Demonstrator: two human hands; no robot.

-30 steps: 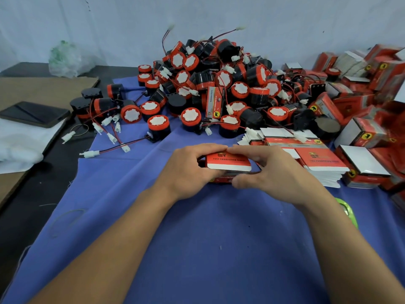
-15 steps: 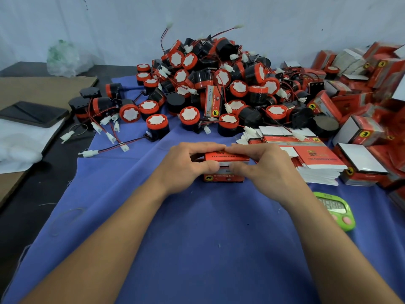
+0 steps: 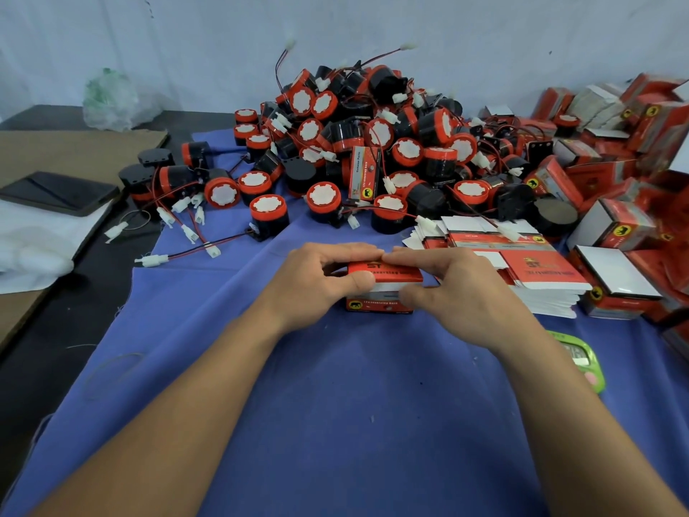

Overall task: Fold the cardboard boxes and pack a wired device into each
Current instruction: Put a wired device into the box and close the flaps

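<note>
Starting at the far left edge, a dark slab point(image 3: 59, 192) (phone or tablet, can't tell which) lies where a brown cardboard sheet point(image 3: 74, 147) meets some white padding point(image 3: 26, 251), and a crumpled plastic bag point(image 3: 112, 98) sits at the back against the wall. Moving across, the blue cloth point(image 3: 335, 423) covers the tabletop, and a few stray devices spill onto its left side, red-and-black leads and white plugs point(image 3: 151, 260) trailing off the edge.

Centre back now, and it's the big heap of wired devices point(image 3: 373, 143): round black bodies, red caps, white faces, a couple of wires sticking straight up.

Right in front of the heap, the left hand point(image 3: 317, 289) has its fingers curled over the top of the small red cardboard box point(image 3: 387, 278), thumb pressed against the front. The box sits on the blue cloth between the two hands, a white strip showing between its red top and red front panel. The right hand point(image 3: 458, 296) comes in from the other side, fingers laid along the top and meeting the left fingertips, thumb tucked against the front. Both hands have a firm hold.

Just beside the right hand is a stack of flat boxes point(image 3: 540, 270), then a green timer point(image 3: 585, 363) half hidden behind the forearm, and at the far right a pile of made-up boxes point(image 3: 615, 225)
</note>
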